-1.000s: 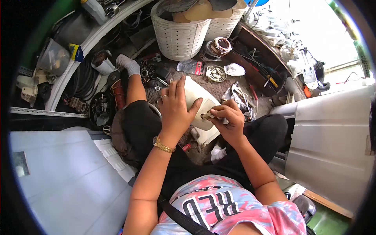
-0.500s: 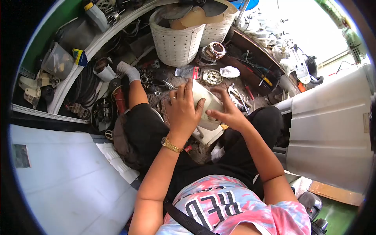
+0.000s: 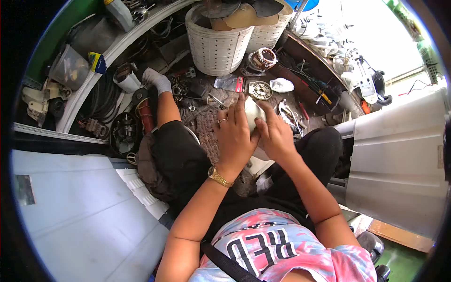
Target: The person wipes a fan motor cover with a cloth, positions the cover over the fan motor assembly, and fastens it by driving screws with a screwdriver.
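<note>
A cream-coloured plastic housing [image 3: 254, 113] stands between my two hands, above the floor between my legs. My left hand [image 3: 235, 134] lies along its left side, fingers pointing away from me. My right hand [image 3: 276, 134] wraps round its right side, and the two thumbs are close together at the near face. My hands hide much of the housing. Below them, part of another pale piece [image 3: 259, 167] shows near my right leg. A metal shaft [image 3: 216, 100] lies on the floor beyond my left hand.
White perforated drums [image 3: 218, 44] stand ahead. A copper-wound stator [image 3: 263, 58], a round metal plate [image 3: 260, 90] and a clear packet [image 3: 229, 83] lie nearer. Tools fill a brown tray [image 3: 310, 82] at right. White panels flank me; coiled black cable [image 3: 98, 101] lies left.
My right hand let go of the small fitting on the housing and came round its right side. My left hand moved right with the housing, which has turned between my hands.
</note>
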